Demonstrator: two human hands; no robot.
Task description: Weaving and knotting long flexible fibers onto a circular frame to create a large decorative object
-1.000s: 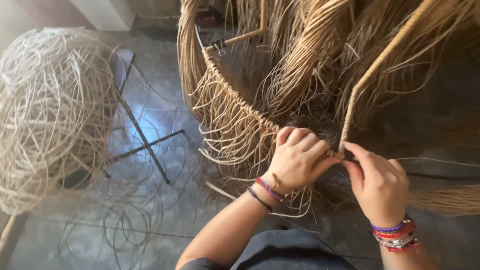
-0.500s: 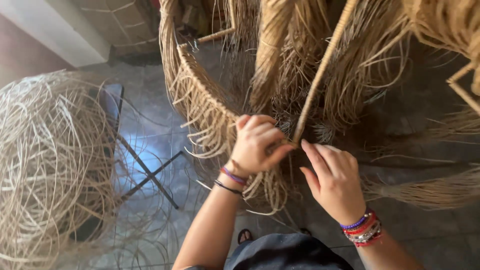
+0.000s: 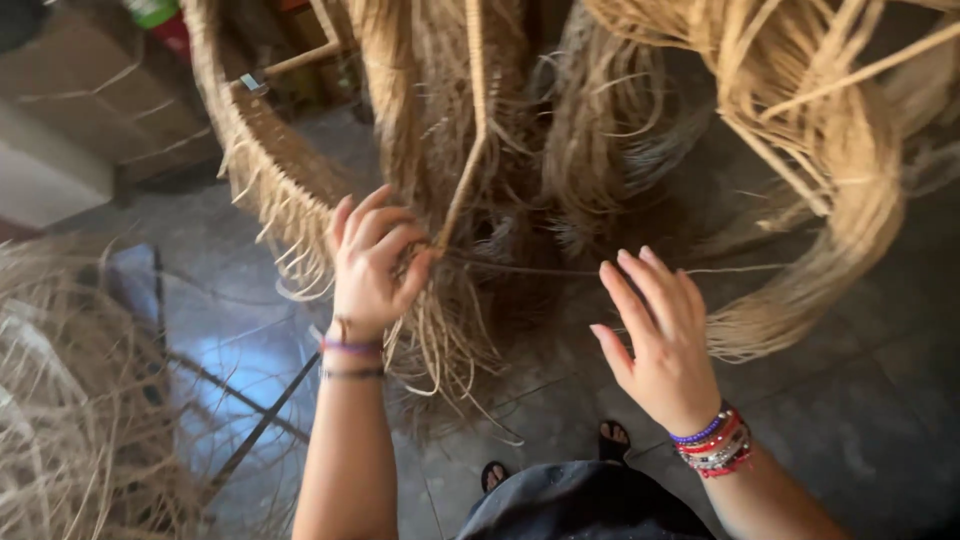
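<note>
A curved rattan frame [image 3: 250,140] wrapped in woven strands stands in front of me, with loose fibre ends hanging from its rim. My left hand [image 3: 372,262] grips the weave where a long cane rod [image 3: 468,150] meets it, thumb pressed against the rod's lower end. My right hand [image 3: 655,335] hovers open to the right of it, fingers spread, holding nothing. A thin strand [image 3: 560,270] runs between the two hands. Beaded bracelets circle both wrists.
Thick hanks of rattan fibre [image 3: 840,190] hang at the upper right. A tangled heap of thin cane [image 3: 60,420] lies at the left over a dark metal stand [image 3: 250,420]. The floor is grey tile; my sandalled feet [image 3: 610,435] show below.
The view has tilted up and closer. My right hand has let go of the rod and moved off to the right, opening. My left hand has stayed on the weave.
</note>
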